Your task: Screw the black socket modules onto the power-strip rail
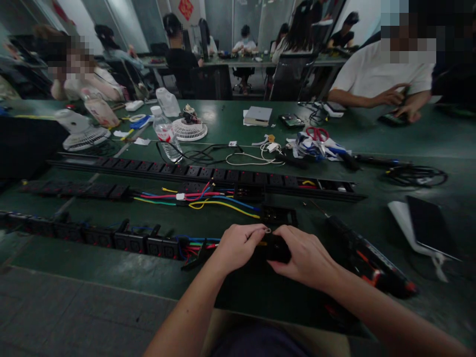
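Beneath both hands and stretching well beyond them runs the green desk [219,124]. Beyond the hands, the long strip [206,172] lies across it with a row of sockets; between that and the hands lies a middle strip [89,190], its run of wires [223,203] bare to view. Left of the left hand [240,245] is the near strip [130,243], and to the right of the right hand [305,250], just beside it, a power driver [375,258] rests at a slant.

The person appears to be on the fine wiring at the near strip's end, handling a wire end by the block [278,248]; whether it is being fitted or freed cannot be told. A next move would call for the right hand to steady the block while the left turns or seats the small piece, without tugging the leads [203,244].

The block sits within the right hand's curled fingers, black and boxy, much of it covered. The leads, red, blue and green, run from the near strip towards the left hand and pass out of sight beneath it. Smallest is a shiny metal ring [268,231], between the two hands, seemingly pinched by the left hand's finger and thumb, the right fingertips just beside it.
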The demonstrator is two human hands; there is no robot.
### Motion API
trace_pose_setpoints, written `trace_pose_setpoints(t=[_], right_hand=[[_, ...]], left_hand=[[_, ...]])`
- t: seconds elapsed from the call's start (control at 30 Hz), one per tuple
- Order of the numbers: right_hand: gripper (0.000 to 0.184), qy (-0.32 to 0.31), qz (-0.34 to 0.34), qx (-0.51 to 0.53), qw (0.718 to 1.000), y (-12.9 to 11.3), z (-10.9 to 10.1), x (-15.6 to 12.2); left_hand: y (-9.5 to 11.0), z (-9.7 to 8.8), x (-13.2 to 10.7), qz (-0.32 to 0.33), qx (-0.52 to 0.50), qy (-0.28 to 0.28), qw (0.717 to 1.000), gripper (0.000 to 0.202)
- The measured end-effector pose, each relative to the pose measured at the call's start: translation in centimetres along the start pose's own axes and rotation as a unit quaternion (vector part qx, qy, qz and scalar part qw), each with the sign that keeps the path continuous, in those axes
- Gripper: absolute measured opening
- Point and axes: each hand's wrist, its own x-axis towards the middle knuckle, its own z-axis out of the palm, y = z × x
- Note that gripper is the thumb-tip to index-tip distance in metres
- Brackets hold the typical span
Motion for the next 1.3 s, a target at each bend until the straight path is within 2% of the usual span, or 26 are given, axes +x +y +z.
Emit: trace_pose_setpoints(t=[0.1,0.2,0.33,0.43,0.57,0.73,0.97,1.17,1.3], right_hand=[[0.043,0.004,0.005,0.010,1.000,0.4,0.0,0.2],[0.043,0.003,0.008,0.018,1.000,0.8,0.0,0.4],[0.040,0.012,0.009,0.023,1.000,0.9,-0.1,0.3],[0.039,0.020,-0.001,0.027,0.999,0.6,-0.3,0.0],[0.041,0.031,-0.005,0.029,0.999,0.5,-0.2,-0.4],[0.047,0.029,-0.013,0.030,0.999,0.7,0.2,-0.6],[0.042,0.020,0.001,0.027,0.999,0.8,0.3,-0.4],[0.042,0.013,0.001,0.020,1.000,0.8,0.5,-0.4],[0.044,0.004,-0.003,0.007,1.000,1.0,0.7,-0.2]], left_hand=[[0.4,-0.4,-0.3,-0.025,0.004,0.021,0.999,0.031],[0.8,-1.3,-0.6,-0.027,0.011,0.008,1.000,0.029],[1.3,-2.9,-0.6,-0.015,-0.049,-0.045,0.998,0.051],[1.4,-3.5,-0.1,-0.015,-0.060,-0.101,0.993,0.055],[1.0,-3.0,0.9,-0.030,0.016,-0.147,0.989,0.054],[0.3,-2.0,1.7,-0.043,0.075,-0.117,0.989,0.054],[0.2,-1.7,2.1,0.020,0.145,-0.125,0.981,0.043],[0.3,-1.0,1.8,0.091,0.267,-0.143,0.949,0.037],[1.1,-0.9,1.5,0.098,0.325,-0.143,0.930,0.032]])
